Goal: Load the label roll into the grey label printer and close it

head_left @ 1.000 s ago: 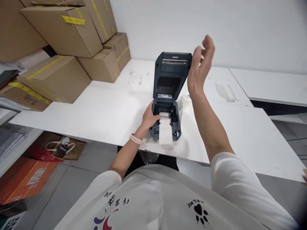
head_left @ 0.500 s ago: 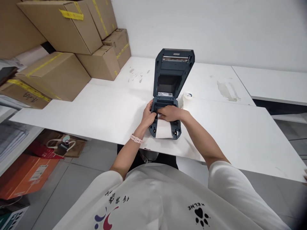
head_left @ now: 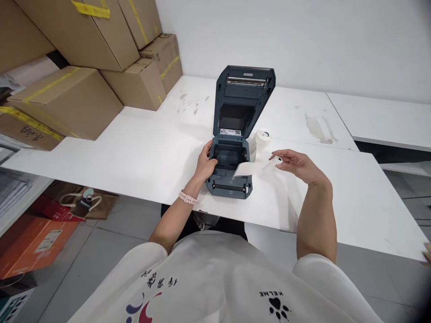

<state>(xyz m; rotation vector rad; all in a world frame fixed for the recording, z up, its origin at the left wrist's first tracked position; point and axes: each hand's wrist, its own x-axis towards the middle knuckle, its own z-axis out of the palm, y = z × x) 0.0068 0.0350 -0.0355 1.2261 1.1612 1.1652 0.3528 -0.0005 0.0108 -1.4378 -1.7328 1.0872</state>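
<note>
Paper strip (head_left: 246, 169) out of bay (head_left: 230, 155); blurry

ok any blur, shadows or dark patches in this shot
Head view: the paper strip by the right hand looks motion-blurred; head view: faint soft shadows on the white table around the printer; head view: dark patches in both right corners.

Left hand (head_left: 204, 165): gripping left side of printer (head_left: 232, 154)
Right hand (head_left: 296, 165): pinching small roll (head_left: 276, 159), paper strip (head_left: 247, 169) reaching over printer's right edge
Lid (head_left: 242, 96): raised, inner face showing
Larger roll (head_left: 263, 138): on white surface (head_left: 161, 148), right of printer
Boxes (head_left: 70, 103): stacked at left
</note>
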